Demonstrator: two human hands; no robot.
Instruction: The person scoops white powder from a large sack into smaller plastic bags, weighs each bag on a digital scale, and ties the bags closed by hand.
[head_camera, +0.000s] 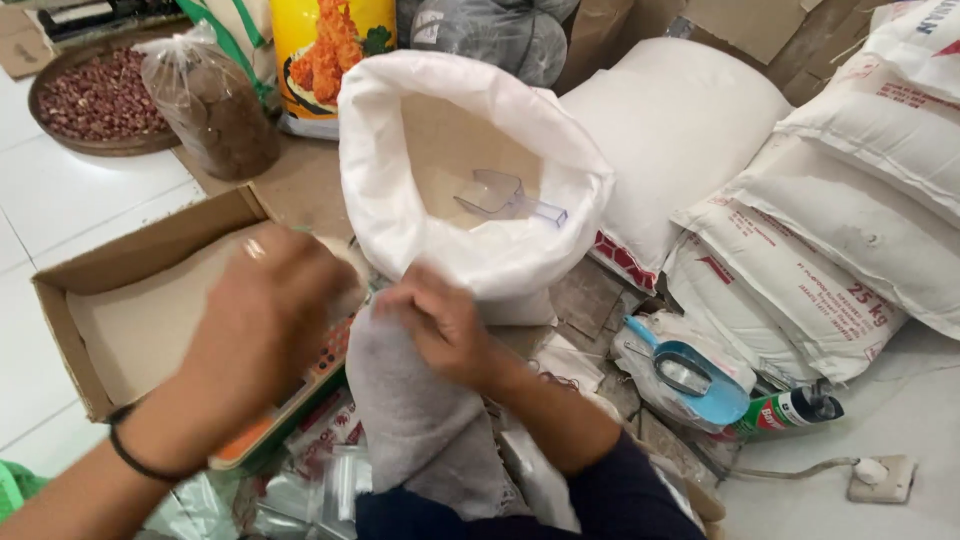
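head view: closest to the camera, the right hand (440, 325) pinches the top of a small bag of white powder (415, 420), fingers closed on its gathered neck. the bag hangs or rests low in the middle, just in front of the big open sack (470, 170), at about 6 o'clock from it. the left hand (265, 310) is blurred, curled over near the bag's mouth at 9 o'clock from the right hand; whether it grips anything i cannot tell. under it sits a scale (290, 400) with an orange edge, partly hidden. a clear scoop (505, 197) lies inside the sack on the powder. a cardboard tray (120, 310) stands at 9 o'clock, a blue scoop (690, 375) at 3 o'clock, and stacked white sacks (820, 230) at 2 o'clock. a round tray of peanuts (95, 100) sits at 11 o'clock.

judging by this, the small bag is filled and its mouth is being gathered for closing. the next move seems to call for both hands: one holding the neck steady, the other twisting or tying it without spilling.
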